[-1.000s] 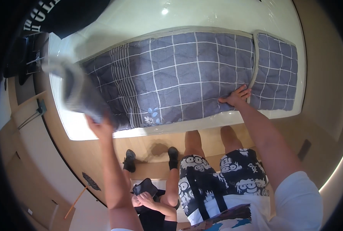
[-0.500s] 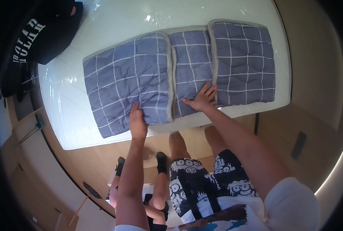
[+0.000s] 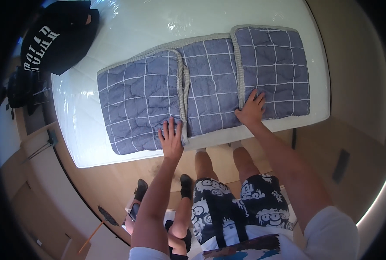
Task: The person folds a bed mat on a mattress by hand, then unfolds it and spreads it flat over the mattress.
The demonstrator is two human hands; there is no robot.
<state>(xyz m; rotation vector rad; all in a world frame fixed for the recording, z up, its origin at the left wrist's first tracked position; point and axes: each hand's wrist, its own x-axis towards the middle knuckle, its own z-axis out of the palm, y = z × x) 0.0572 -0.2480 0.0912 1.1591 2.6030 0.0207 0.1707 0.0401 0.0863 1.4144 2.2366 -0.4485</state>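
A blue-grey quilted pad (image 3: 212,82) with white checked lines and a grey mesh border lies across the mattress, its two ends folded in toward the middle. My left hand (image 3: 172,141) rests with spread fingers on the near edge of the left folded panel, beside its border. On the near left corner of the right folded panel, my right hand (image 3: 251,110) lies with its fingers apart. Neither hand grips the cloth. Between the two folds a single strip of the pad shows.
The white mattress (image 3: 284,125) is wrapped in shiny plastic. A black garment (image 3: 67,39) with white lettering lies at its far left. Another person's legs (image 3: 182,212) are at my left, on a seat. A duster with an orange handle (image 3: 91,237) stands at lower left.
Both hands have moved right. My right hand has gone from the middle strip onto the right panel. The left fold's edge has shifted left, so more of the middle strip shows.
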